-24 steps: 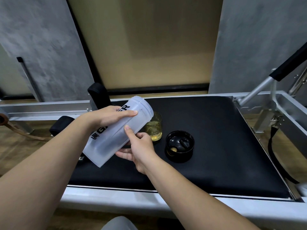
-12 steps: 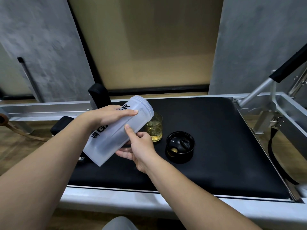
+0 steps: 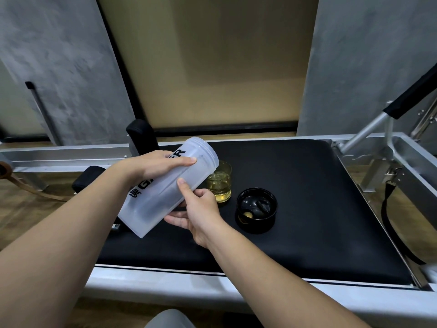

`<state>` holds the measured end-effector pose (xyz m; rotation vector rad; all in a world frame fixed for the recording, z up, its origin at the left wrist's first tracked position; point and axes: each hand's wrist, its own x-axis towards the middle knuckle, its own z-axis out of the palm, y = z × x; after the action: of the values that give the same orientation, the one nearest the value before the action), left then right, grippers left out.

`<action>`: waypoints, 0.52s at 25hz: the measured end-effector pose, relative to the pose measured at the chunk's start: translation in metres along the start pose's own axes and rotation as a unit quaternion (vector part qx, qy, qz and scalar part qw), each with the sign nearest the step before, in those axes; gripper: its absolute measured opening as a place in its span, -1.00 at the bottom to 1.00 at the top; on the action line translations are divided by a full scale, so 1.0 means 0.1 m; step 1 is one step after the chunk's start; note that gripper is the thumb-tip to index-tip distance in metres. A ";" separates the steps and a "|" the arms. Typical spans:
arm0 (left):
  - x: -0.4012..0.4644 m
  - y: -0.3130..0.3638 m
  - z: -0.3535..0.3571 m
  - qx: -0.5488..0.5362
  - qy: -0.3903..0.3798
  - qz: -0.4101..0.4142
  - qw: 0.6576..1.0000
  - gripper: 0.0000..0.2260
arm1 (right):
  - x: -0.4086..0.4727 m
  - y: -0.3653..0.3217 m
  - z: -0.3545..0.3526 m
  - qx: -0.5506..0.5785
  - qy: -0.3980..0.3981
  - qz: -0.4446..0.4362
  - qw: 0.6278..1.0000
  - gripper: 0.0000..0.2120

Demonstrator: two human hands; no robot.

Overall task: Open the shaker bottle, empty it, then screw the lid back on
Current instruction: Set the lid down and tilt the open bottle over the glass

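Shaker bottle point(image 3: 165, 192) held in mid-air above the black padded platform point(image 3: 307, 209), lid off, tilted with its open threaded mouth up and to the right, over the rim of the glass point(image 3: 220, 183); frosted, translucent, black lettering on the side; looks empty, though hard to be sure through the cloudy wall. Left hand point(image 3: 156, 166) laid over the upper side, grip closed around the bottle with fingers reaching toward the mouth; right hand point(image 3: 198, 209) under and beside the lower half, grip closed on the bottle too, thumb pressed on the near wall, fingers cupped beneath. Glass standing upright on the platform just behind the right hand, about half full of pale yellow liquid. Black lid point(image 3: 256, 209) lying upside down on the platform, just to the right of the glass, apart from both hands. Silver metal frame point(image 3: 212, 287) along the near edge.
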<state>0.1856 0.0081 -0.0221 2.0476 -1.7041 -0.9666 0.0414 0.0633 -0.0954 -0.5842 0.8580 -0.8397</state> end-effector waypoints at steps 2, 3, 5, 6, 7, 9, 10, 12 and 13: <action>-0.01 0.00 0.01 0.001 0.000 0.006 1.000 -0.17 | -0.01 0.00 0.00 0.001 -0.003 0.000 1.000 -0.59; -0.01 0.01 0.01 0.000 0.000 0.008 1.000 -0.20 | -0.01 0.00 0.00 0.002 -0.005 -0.001 1.000 -0.60; -0.01 0.01 0.01 -0.002 0.004 0.007 1.000 -0.20 | -0.01 -0.01 -0.01 0.003 -0.005 -0.003 1.000 -0.61; -0.01 0.01 0.01 -0.004 0.005 0.007 1.000 -0.19 | -0.01 -0.01 -0.02 0.002 -0.004 -0.004 1.000 -0.61; -0.01 0.01 0.02 -0.007 0.007 0.010 1.000 -0.19 | -0.01 -0.01 -0.02 0.000 -0.003 -0.005 1.000 -0.61; -0.02 0.01 0.04 -0.009 0.012 0.019 1.000 -0.18 | 0.00 -0.02 -0.04 -0.007 0.000 -0.007 1.000 -0.58; -0.02 0.01 0.05 -0.012 0.018 0.022 1.000 -0.15 | 0.01 -0.02 -0.04 -0.010 0.001 -0.009 1.000 -0.57; 0.00 -0.01 0.08 -0.023 0.030 0.024 0.999 -0.10 | 0.03 -0.01 -0.06 -0.020 0.005 -0.011 1.000 -0.55; 0.00 -0.02 0.09 -0.029 0.034 0.025 0.999 -0.10 | 0.04 -0.01 -0.06 -0.026 0.007 -0.012 1.000 -0.55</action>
<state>0.1816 0.0098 -0.0302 1.9692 -1.6659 -0.9095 0.0371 0.0585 -0.0999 -0.6361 0.8881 -0.8469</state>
